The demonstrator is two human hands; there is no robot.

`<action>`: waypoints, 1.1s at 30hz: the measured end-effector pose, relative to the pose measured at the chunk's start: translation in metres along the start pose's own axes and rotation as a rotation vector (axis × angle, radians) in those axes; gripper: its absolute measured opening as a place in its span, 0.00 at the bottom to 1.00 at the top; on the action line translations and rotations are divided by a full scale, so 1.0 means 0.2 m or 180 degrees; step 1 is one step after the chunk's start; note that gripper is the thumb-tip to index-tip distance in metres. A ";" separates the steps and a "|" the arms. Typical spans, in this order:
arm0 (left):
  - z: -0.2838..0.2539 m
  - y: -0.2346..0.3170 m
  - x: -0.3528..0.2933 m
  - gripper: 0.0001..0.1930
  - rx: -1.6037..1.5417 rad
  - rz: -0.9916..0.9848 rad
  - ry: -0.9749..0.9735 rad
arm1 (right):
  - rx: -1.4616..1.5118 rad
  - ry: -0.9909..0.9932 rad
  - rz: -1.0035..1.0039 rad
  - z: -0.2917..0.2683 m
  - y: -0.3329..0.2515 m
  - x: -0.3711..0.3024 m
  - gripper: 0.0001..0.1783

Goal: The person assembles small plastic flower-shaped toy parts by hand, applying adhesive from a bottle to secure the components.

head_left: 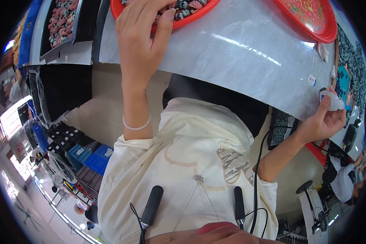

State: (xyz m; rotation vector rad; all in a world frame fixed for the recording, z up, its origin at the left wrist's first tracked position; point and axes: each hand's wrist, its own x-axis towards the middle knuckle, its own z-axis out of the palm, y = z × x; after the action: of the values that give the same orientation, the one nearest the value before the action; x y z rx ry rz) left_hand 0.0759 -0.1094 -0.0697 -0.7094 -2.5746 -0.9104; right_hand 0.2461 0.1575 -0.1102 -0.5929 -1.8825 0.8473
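At the top of the view, my left hand (144, 36) reaches over the near rim of a red basin (209, 9) with its fingers stretched out and the thumb apart; I see nothing gripped in it. Small pink and grey-blue moulded pieces (184, 8) lie in the basin under the fingertips. The upper edge of the picture cuts off part of the fingers. At the table's right end, my right hand (327, 120) is closed around a small white bottle (333, 101), held tilted between thumb and fingers.
A dark tray (75, 36) with many similar pieces stands at the far left. Another red round tray (327, 34) with a patterned inside sits at the far right of the pale table (232, 57). A small labelled cap-like item (312, 80) lies near the right edge. A black cable (258, 162) hangs beside my right arm.
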 end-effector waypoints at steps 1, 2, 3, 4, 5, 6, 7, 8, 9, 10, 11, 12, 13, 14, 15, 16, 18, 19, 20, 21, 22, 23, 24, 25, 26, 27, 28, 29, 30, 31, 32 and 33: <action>0.00 0.00 0.00 0.08 0.0002 0.0031 -0.0006 | 0.0017 0.0033 0.0012 0.00 0.00 0.00 0.22; 0.02 -0.05 0.00 0.08 -0.0003 0.0027 -0.0007 | 0.0030 0.0064 0.0020 0.00 0.00 0.00 0.22; 0.03 -0.13 -0.01 0.08 -0.0011 0.0501 0.0141 | 0.0032 0.0050 0.0007 0.01 -0.01 0.00 0.22; 0.04 -0.17 -0.02 0.08 -0.0017 0.0974 0.0289 | 0.0041 0.0033 0.0020 0.01 -0.02 0.00 0.21; 0.05 -0.18 -0.02 0.08 -0.0026 0.0971 0.0285 | 0.0040 0.0028 0.0045 0.01 -0.02 0.00 0.21; 0.06 -0.18 -0.02 0.08 -0.0030 0.0995 0.0313 | 0.0030 0.0025 0.0044 0.01 -0.03 0.00 0.21; 0.06 -0.18 -0.02 0.08 -0.0033 0.1018 0.0343 | -0.0004 -0.0056 0.0153 0.01 -0.04 0.01 0.21; 0.06 -0.19 -0.02 0.08 -0.0043 0.1017 0.0341 | -0.0039 -0.0133 0.0263 0.01 -0.05 0.02 0.21; 0.07 -0.18 -0.02 0.08 -0.0032 0.1002 0.0335 | -0.0048 -0.0132 0.0260 0.01 -0.05 0.02 0.21; 0.07 -0.18 -0.02 0.08 -0.0020 0.0986 0.0330 | 0.0011 -0.0177 0.0313 0.02 -0.06 0.02 0.20; 0.06 -0.18 -0.02 0.08 -0.0017 0.0981 0.0332 | 0.0081 -0.0227 0.0367 0.02 -0.06 0.03 0.20; 0.06 -0.18 -0.02 0.08 -0.0014 0.0958 0.0314 | 0.0084 -0.0233 0.0365 0.02 -0.07 0.03 0.20; 0.06 -0.17 -0.02 0.08 -0.0010 0.0936 0.0296 | 0.0113 -0.0265 0.0405 0.02 -0.07 0.04 0.21; 0.06 -0.17 -0.02 0.08 -0.0009 0.0934 0.0298 | 0.0139 -0.0294 0.0446 0.02 -0.08 0.04 0.21; 0.06 -0.17 -0.02 0.08 0.0016 0.0918 0.0281 | 0.0141 -0.0296 0.0444 0.02 -0.08 0.05 0.21; 0.06 -0.17 -0.02 0.08 0.0042 0.0901 0.0265 | 0.0165 -0.0409 0.0482 0.02 -0.09 0.05 0.21; 0.05 -0.17 -0.02 0.08 0.0035 0.0906 0.0253 | 0.0178 -0.0523 0.0522 0.03 -0.10 0.06 0.21; 0.05 -0.18 -0.02 0.08 0.0031 0.0913 0.0242 | 0.0162 -0.0548 0.0502 0.03 -0.11 0.07 0.20; 0.05 -0.17 -0.02 0.08 0.0026 0.0906 0.0245 | 0.0145 -0.0578 0.0478 0.04 -0.11 0.07 0.20; 0.05 -0.16 -0.02 0.08 0.0028 0.0878 0.0248 | 0.0140 -0.0583 0.0473 0.04 -0.11 0.08 0.20; 0.05 -0.16 -0.02 0.08 0.0030 0.0850 0.0249 | 0.0160 -0.0583 0.0533 0.05 -0.11 0.08 0.20; 0.05 -0.16 -0.02 0.08 0.0033 0.0845 0.0252 | 0.0187 -0.0584 0.0595 0.05 -0.11 0.07 0.19; 0.04 -0.17 -0.02 0.08 0.0010 0.0864 0.0240 | 0.0190 -0.0589 0.0594 0.05 -0.11 0.07 0.19; 0.04 -0.17 -0.02 0.08 -0.0013 0.0882 0.0227 | 0.0209 -0.0614 0.0642 0.05 -0.10 0.07 0.19; 0.04 -0.17 -0.02 0.08 -0.0010 0.0877 0.0225 | 0.0226 -0.0640 0.0691 0.04 -0.10 0.07 0.18; 0.05 -0.17 -0.02 0.08 -0.0005 0.0887 0.0226 | 0.0226 -0.0646 0.0694 0.04 -0.10 0.07 0.18; 0.05 -0.17 -0.02 0.08 0.0000 0.0897 0.0225 | 0.0207 -0.0637 0.0687 0.04 -0.09 0.07 0.18; 0.05 -0.17 -0.02 0.08 -0.0002 0.0889 0.0218 | 0.0183 -0.0629 0.0680 0.04 -0.09 0.07 0.18; 0.05 -0.17 -0.02 0.08 -0.0009 0.0894 0.0219 | 0.0176 -0.0637 0.0686 0.04 -0.09 0.06 0.18; 0.05 -0.18 -0.02 0.08 -0.0018 0.0899 0.0218 | 0.0181 -0.0637 0.0698 0.04 -0.09 0.06 0.18; 0.05 -0.18 -0.02 0.08 -0.0020 0.0889 0.0211 | 0.0188 -0.0639 0.0709 0.04 -0.09 0.06 0.18; 0.05 -0.18 -0.02 0.08 -0.0014 0.0877 0.0224 | 0.0179 -0.0648 0.0713 0.05 -0.10 0.06 0.18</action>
State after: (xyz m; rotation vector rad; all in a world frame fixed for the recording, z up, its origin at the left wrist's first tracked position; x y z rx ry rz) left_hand 0.0586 -0.1282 -0.0957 -0.9854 -2.3392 -0.8355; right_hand 0.2317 0.1515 -0.0910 -0.7143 -1.9915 1.1392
